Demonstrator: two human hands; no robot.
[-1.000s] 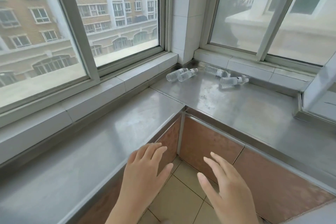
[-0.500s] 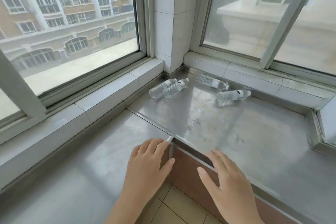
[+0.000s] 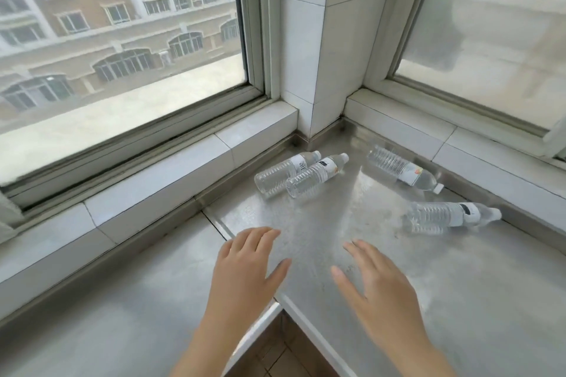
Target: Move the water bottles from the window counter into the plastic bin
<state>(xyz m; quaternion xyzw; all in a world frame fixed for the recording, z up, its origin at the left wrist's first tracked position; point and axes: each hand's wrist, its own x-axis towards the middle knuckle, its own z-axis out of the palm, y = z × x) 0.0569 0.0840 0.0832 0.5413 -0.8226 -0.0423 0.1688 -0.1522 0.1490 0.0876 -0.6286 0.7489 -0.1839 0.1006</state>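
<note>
Bottles [image 3: 315, 176] lying on counter [image 3: 459, 285]; hands empty.

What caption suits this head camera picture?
Two open hands, left hand and right hand, reach toward four water bottles lying on steel counter.

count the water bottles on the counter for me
4, all lying flat on the steel counter: two side by side near the corner, one along the right sill, one nearest the right hand. None seems hidden.
</note>
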